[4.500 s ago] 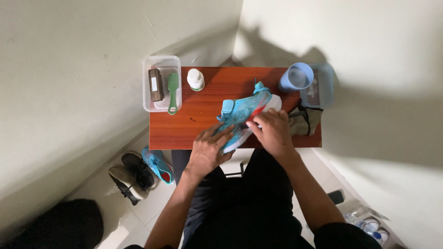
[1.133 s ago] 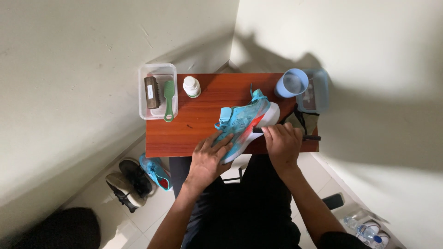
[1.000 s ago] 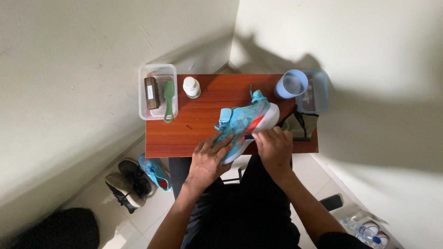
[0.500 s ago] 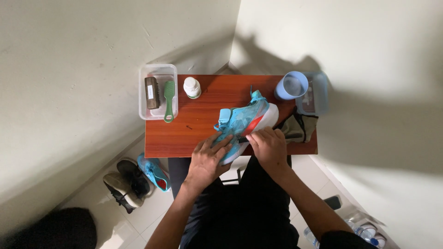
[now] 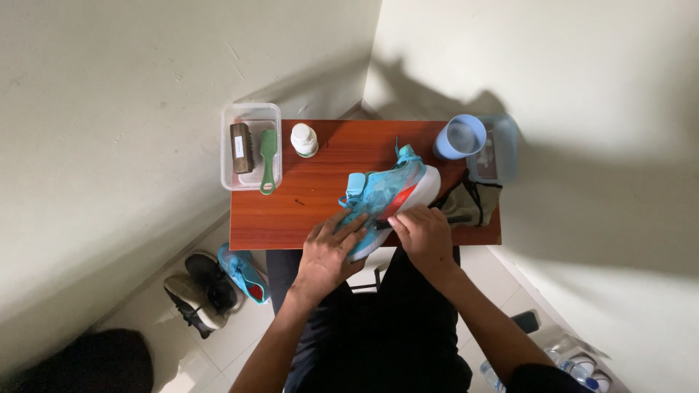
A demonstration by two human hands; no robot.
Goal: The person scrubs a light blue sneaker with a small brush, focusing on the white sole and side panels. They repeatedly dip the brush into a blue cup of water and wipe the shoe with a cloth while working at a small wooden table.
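Sneaker (image 5: 389, 193), turquoise with an orange streak, lay tilted on its side at the near edge of the red-brown table (image 5: 291, 218), likely so its sole faced the person. Left hand (image 5: 328, 251) pressed flat on the toe to steady it; right hand (image 5: 422, 233) gripped the sole edge, beside a dark cloth (image 5: 473, 204)

One head camera looks steeply down, from well above, at the small table (image 5: 306, 211).

A turquoise sneaker (image 5: 389, 191) with orange-red side and white sole lies tilted on its side.
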